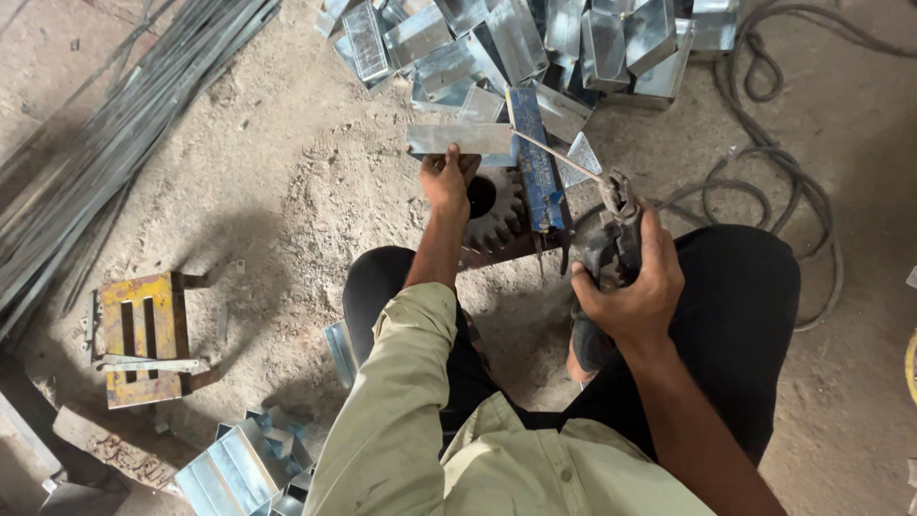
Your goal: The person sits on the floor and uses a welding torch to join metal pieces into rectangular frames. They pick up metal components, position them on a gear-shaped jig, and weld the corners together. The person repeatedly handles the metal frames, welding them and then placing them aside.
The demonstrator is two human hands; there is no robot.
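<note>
My left hand (447,179) grips the near edge of a flat galvanised metal piece (458,138) and holds it level above a dark toothed gear (495,212). My right hand (635,283) is closed around a welding electrode holder (613,229). Its thin rod (559,157) reaches up-left and its tip meets the right end of the metal piece. A blue steel bar (537,167) lies on the ground just right of the gear, under the rod. I am squatting, with both knees in dark trousers framing the work.
A heap of folded galvanised boxes (535,43) lies beyond the work. Long metal strips (105,134) are stacked at the left. A yellow slotted steel block (143,336) sits at lower left, more boxes (239,468) by my left knee. Black cable (783,162) loops at right.
</note>
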